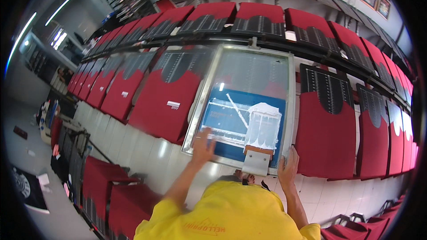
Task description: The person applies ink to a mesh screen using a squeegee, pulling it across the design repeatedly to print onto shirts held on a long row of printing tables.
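Note:
A silver-edged printing screen (290,93) lies in front of me, its mesh blue in the near half and pale in the far half. White ink (263,126) is smeared over the near right of the mesh. A squeegee (256,164) with a brown blade holder and a metal plate rests at the near end of that ink. My right hand (288,164) grips the frame at its near right corner. Slightly blurred, my left hand (203,147) is over the near left of the frame with fingers apart, holding nothing; whether it touches is unclear.
Red shirts (167,100) on black boards stand in a row left of the screen, and another shirt (327,133) lies close on its right. Beyond a dark rail (311,50) runs a second row of red shirts (262,12). Behind me at left are more red-covered boards (131,204).

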A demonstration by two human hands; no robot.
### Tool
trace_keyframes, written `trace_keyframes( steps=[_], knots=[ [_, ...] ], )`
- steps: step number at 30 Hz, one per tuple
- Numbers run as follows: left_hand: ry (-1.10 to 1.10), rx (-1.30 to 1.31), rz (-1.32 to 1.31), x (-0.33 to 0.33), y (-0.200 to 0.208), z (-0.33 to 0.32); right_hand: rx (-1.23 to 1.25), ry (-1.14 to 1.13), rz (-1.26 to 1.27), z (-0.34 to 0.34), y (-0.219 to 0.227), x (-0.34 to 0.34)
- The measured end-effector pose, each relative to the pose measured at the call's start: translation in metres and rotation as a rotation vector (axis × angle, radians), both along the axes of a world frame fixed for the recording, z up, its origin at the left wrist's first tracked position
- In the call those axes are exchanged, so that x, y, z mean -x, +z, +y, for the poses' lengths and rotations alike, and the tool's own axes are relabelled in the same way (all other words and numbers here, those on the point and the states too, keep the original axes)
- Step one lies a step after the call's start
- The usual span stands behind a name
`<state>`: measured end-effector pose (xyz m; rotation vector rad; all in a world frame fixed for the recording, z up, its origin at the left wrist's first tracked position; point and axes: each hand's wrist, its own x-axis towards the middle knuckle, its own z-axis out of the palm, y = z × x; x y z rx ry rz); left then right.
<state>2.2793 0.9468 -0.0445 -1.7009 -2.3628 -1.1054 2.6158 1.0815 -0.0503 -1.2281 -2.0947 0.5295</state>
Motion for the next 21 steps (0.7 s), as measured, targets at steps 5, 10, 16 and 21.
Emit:
trace_keyframes(
  steps=[5,10,16,21],
  knots=[
    [0.366,0.038,0.078,0.087,-0.010,-0.007,0.354,-0.231,0.089,0.012,-0.021,0.005],
    [0.354,0.155,-0.066,0.118,-0.024,-0.013,0.334,-0.317,0.288,0.027,-0.031,0.015],
    [0.304,0.102,-0.146,0.120,-0.035,-0.007,0.241,-0.386,0.301,0.036,-0.041,0.020],
    [0.361,0.077,-0.254,0.115,-0.046,-0.006,0.259,-0.352,0.261,0.037,-0.043,0.019]
  ],
)
